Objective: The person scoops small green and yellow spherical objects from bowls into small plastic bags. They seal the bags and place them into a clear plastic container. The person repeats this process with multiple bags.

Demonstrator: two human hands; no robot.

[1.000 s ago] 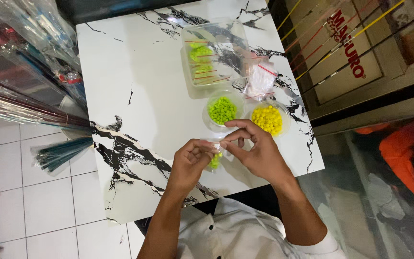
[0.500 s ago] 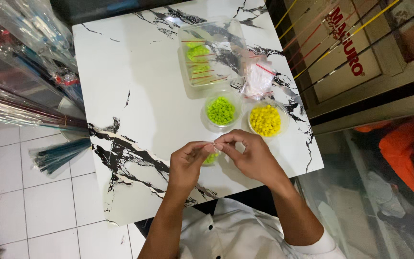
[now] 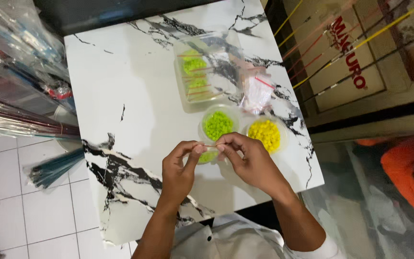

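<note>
Over the last second the hands have slid a little down and toward the table's near edge, away from the two bead tubs, and the pinch between them has tightened — a sign that the fiddly work on the thin stick is going on rather than finished. The left hand (image 3: 180,168) has thumb and forefinger pressed together on one end of a thin reddish stick (image 3: 209,145); the right hand (image 3: 250,160) pinches the other end, its remaining fingers curled loosely. Just under the fingertips sits a small green piece (image 3: 208,156), too blurred to tell exactly what it is. At twelve o'clock from the hands stands the tub of green beads (image 3: 218,124), at one o'clock the tub of yellow beads (image 3: 265,133). Farther off at twelve lies a clear tray (image 3: 202,72) of finished sticks on the marble table (image 3: 135,91) — a small plastic bag (image 3: 256,93) beside it.
</note>
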